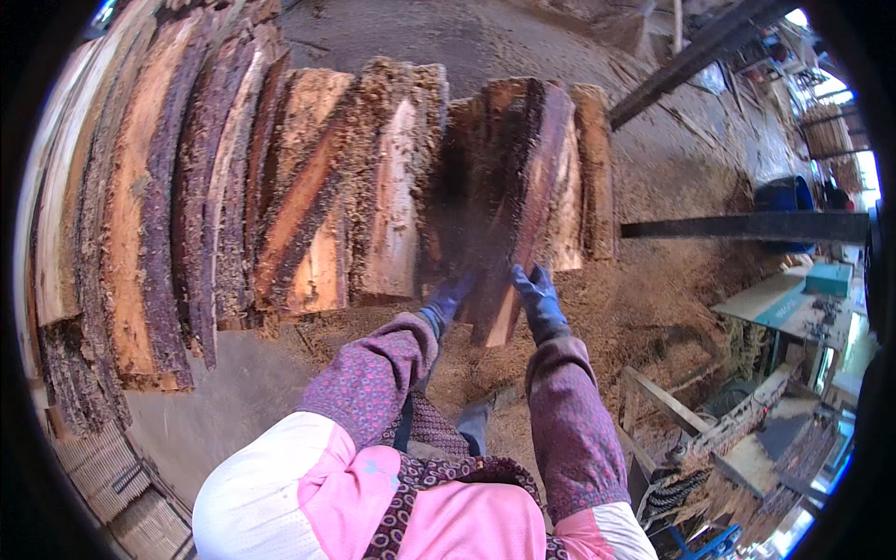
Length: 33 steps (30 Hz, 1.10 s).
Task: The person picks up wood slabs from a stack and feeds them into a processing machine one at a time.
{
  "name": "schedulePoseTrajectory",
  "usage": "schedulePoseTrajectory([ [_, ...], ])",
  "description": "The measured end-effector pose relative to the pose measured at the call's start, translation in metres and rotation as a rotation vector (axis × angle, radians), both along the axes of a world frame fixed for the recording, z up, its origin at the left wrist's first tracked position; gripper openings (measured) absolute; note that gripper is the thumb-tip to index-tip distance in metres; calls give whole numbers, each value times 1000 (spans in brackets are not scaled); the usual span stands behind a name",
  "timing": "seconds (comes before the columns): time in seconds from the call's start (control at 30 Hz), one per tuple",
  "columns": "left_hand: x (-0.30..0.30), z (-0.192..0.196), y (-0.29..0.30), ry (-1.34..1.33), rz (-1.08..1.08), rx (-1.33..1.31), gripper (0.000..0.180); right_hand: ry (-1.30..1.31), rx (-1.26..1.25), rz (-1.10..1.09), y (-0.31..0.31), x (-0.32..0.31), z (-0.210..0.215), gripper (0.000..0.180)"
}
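Observation:
A long slab of wood with bark edges (539, 177) lies tilted on the stack, its near end sticking out toward me. My right hand (539, 301), in a blue glove, grips this bark-edged slab by its right edge near that end. On its left side, my left hand (448, 301), also in a blue glove, holds the same slab; its fingertips are blurred and partly hidden in dark shadow. Just left of it stands a pale slab (396, 201) crusted with sawdust, beside an orange-brown slab (306, 210) lying aslant. Farther right is another brown slab (594, 168).
Several long bark-edged slabs (131, 224) fill the left side. Sawdust (644, 308) covers the floor around the stack. Dark metal beams (747, 227) reach in from the right. A machine table (779, 299), a blue barrel (782, 194) and a wooden frame (667, 399) stand at right.

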<state>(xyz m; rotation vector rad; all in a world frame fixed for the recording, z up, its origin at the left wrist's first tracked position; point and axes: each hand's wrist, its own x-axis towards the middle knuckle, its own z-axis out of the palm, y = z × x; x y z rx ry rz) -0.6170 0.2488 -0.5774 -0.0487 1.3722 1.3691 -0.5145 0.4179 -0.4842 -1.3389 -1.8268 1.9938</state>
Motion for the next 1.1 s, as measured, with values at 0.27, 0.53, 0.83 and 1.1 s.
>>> schedulePoseTrajectory([
  [0.27,27,52,-64,-579,27,187,47,200,-116,-135,-32,40,37,50],
  [0.53,-41,214,-66,775,-795,-87,63,225,-854,-390,-79,69,32,56],
  [0.83,-244,225,-17,1343,-691,-1355,110,158,-593,-170,-80,60,10,59],
  [1.1,-290,256,-73,937,9,-157,38,222,-658,-154,-71,68,23,69],
])
